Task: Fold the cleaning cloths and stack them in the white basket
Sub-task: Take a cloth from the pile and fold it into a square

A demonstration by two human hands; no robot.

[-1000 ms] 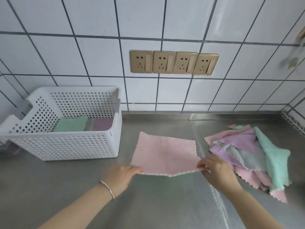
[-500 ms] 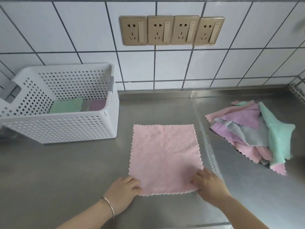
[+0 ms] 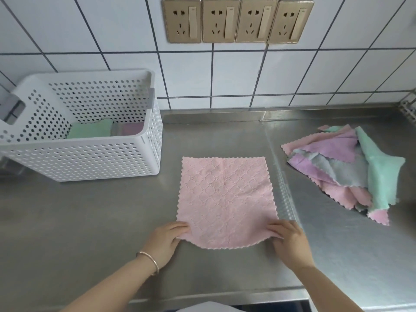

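Note:
A pink cloth [image 3: 225, 199] lies spread flat on the steel counter. My left hand [image 3: 165, 240] pinches its near left corner and my right hand [image 3: 289, 239] pinches its near right corner; the near edge is lifted slightly off the counter. The white perforated basket [image 3: 94, 158] stands at the left and holds a folded green cloth [image 3: 90, 130] and a folded purple cloth [image 3: 131, 129]. At the right lies a loose pile of unfolded cloths [image 3: 344, 167] in pink, purple, grey and green.
The steel counter [image 3: 90, 221] ends at a front edge close to me. Behind it is a white tiled wall with a row of gold sockets [image 3: 237, 20]. A metal rack edge [image 3: 408, 109] shows at the far right.
The pink cloth was held by its near edge above the counter, then laid flat. Now both hands pinch its near corners and raise the near edge a little.

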